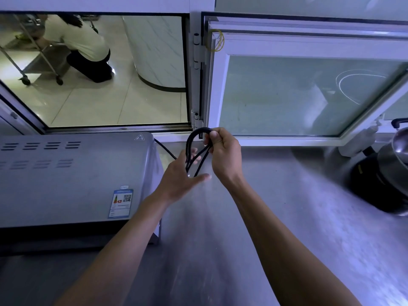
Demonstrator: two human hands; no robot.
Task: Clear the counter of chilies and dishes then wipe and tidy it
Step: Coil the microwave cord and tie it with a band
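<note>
A black power cable is folded into loops above the steel counter. My right hand pinches the top of the loops between thumb and fingers. My left hand is below it with the fingers spread; the lower strands run across its palm. The cable trails left behind the grey oven. No chilies or dishes show on the counter.
The grey oven fills the left of the counter. A black cooker base with a steel pot stands at the right edge. An open window sash juts in behind my hands; a person crouches by a trolley beyond the opening.
</note>
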